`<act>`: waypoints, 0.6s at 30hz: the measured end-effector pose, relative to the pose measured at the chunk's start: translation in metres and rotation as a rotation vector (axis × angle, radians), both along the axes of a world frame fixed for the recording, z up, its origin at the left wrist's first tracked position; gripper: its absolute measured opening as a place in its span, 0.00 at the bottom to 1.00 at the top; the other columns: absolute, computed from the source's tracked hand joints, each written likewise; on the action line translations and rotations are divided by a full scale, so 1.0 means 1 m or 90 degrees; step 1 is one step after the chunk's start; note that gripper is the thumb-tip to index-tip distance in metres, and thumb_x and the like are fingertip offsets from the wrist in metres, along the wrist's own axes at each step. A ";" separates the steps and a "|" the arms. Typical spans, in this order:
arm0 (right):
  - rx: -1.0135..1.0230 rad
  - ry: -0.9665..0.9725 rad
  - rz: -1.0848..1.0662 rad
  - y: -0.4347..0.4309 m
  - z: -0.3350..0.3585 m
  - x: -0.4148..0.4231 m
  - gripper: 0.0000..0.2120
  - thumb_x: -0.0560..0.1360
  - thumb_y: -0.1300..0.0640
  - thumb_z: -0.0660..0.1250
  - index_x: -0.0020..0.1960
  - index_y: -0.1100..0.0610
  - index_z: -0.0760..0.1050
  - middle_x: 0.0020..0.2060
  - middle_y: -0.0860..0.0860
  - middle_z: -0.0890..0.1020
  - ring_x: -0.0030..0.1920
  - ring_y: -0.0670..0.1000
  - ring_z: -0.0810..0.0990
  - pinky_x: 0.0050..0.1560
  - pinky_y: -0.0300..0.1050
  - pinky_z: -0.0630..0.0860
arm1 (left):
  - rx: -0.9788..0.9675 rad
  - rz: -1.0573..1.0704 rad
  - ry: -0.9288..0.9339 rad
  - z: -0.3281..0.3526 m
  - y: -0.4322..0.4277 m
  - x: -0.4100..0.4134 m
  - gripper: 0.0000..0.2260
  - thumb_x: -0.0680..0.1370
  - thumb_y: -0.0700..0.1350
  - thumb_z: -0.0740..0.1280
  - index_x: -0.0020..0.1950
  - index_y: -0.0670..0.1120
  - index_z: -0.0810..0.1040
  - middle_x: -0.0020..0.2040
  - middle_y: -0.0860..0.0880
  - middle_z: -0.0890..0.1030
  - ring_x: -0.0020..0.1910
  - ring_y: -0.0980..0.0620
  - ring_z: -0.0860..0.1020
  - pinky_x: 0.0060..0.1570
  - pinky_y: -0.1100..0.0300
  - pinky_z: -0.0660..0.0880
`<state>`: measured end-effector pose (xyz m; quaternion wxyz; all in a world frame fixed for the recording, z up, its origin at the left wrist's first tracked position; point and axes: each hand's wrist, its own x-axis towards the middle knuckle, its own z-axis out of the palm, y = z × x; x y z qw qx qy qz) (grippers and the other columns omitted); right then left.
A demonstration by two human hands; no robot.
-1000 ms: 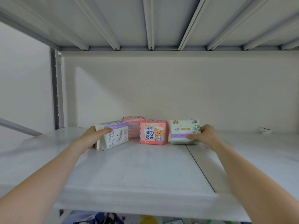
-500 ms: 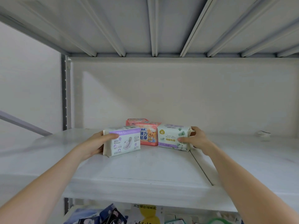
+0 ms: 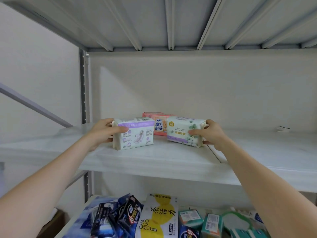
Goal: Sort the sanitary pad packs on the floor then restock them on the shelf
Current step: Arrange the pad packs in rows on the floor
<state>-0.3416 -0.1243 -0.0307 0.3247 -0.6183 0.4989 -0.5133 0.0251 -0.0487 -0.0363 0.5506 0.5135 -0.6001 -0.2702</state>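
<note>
Left hand grips the left end of a white-and-purple plastic pad pack, thumb across its front. Right hand grips the right end of a white leaf-print pad pack, which is slightly tilted. Can't tell if either is lifted. Both are mid-depth on the white shelf board, left of centre. Two pink packs stand behind them, nearer the back edge. Grey perforated upright at the left edge. Mixed dark-blue, yellow and teal packs on the tier below.

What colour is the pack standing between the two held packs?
The middle pack is pink, with blue lettering; the head view shows it.
</note>
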 end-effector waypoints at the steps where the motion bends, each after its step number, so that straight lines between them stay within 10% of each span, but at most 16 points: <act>1: -0.002 -0.009 0.004 0.007 0.000 0.001 0.30 0.61 0.58 0.82 0.58 0.58 0.72 0.52 0.54 0.81 0.46 0.53 0.84 0.46 0.54 0.83 | -0.017 0.012 0.010 -0.002 0.006 -0.002 0.17 0.68 0.47 0.78 0.54 0.48 0.81 0.47 0.52 0.86 0.47 0.54 0.84 0.44 0.58 0.79; 18: -0.076 -0.192 -0.020 0.193 -0.010 -0.019 0.24 0.63 0.58 0.81 0.54 0.56 0.74 0.48 0.53 0.83 0.41 0.49 0.86 0.34 0.45 0.82 | -0.101 -0.010 0.159 -0.021 0.143 -0.020 0.16 0.72 0.48 0.75 0.56 0.42 0.79 0.51 0.48 0.85 0.48 0.50 0.84 0.40 0.58 0.79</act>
